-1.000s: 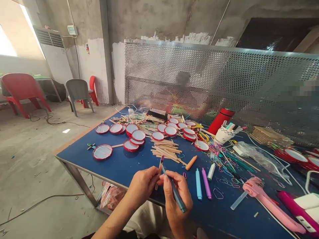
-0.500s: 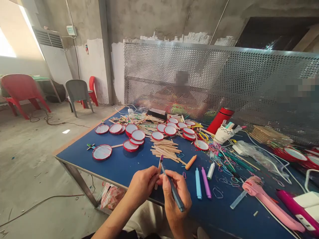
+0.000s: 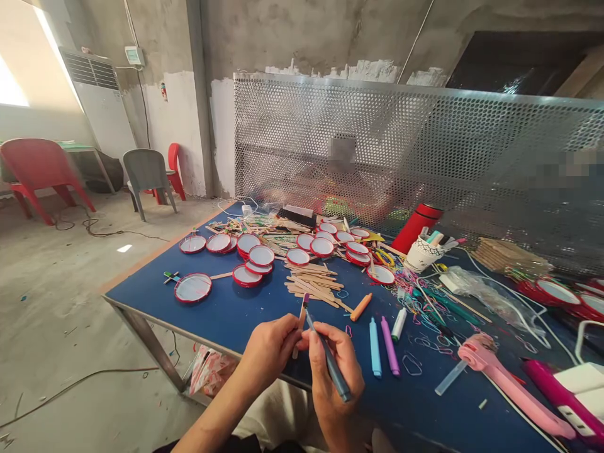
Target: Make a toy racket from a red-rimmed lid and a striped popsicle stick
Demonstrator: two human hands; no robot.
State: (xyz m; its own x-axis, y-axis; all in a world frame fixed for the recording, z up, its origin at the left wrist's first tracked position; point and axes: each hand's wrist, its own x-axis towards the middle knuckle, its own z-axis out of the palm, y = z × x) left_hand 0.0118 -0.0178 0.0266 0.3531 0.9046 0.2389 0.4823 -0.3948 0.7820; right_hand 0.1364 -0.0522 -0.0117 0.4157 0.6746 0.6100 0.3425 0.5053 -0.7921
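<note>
My left hand (image 3: 271,345) is closed around a wooden craft stick (image 3: 302,318) whose upper end is coloured purple. In my right hand (image 3: 336,365) is a dark grey-blue marker (image 3: 333,365), held like a pen, with its tip touching or very near the purple end of the stick. Just beyond my hands lies a pile of plain craft sticks (image 3: 311,286). To the right of my right hand are an orange marker (image 3: 361,307), a light blue marker (image 3: 375,348), a purple marker (image 3: 390,347) and a white marker with a green end (image 3: 399,324).
Several red-rimmed white discs (image 3: 193,287) lie across the blue table (image 3: 155,305). At the right are a pink glue gun (image 3: 514,384), a white pen cup (image 3: 421,255), a red flask (image 3: 418,228) and tangled coloured clips (image 3: 425,308). A perforated metal panel (image 3: 292,119) stands behind.
Almost nothing differs. Both hands keep their places, with the marker still against or close to the stick's purple end; the view has shifted very slightly.
</note>
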